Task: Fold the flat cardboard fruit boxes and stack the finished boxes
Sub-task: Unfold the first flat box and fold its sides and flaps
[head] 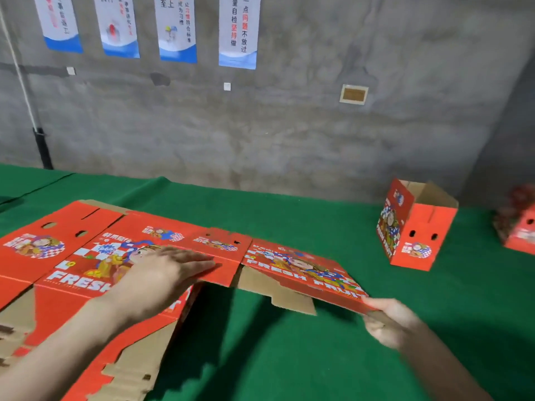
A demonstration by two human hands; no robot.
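Note:
A flat red cardboard fruit box [86,256], printed with "FRESH FRUIT" and cartoon figures, lies spread across the left of the green table [289,357]. My left hand [165,270] presses flat on its middle panel with straight fingers. Its right end panel [304,270] is lifted off the table, and my right hand [388,319] pinches that panel's lower right corner. A folded red box [417,227] stands upright and open-topped at the back right, well apart from both hands.
Another red box [518,227] sits blurred at the far right edge. A grey concrete wall with several hanging posters [237,30] runs right behind the table. Green cloth lies bare in the foreground between my forearms.

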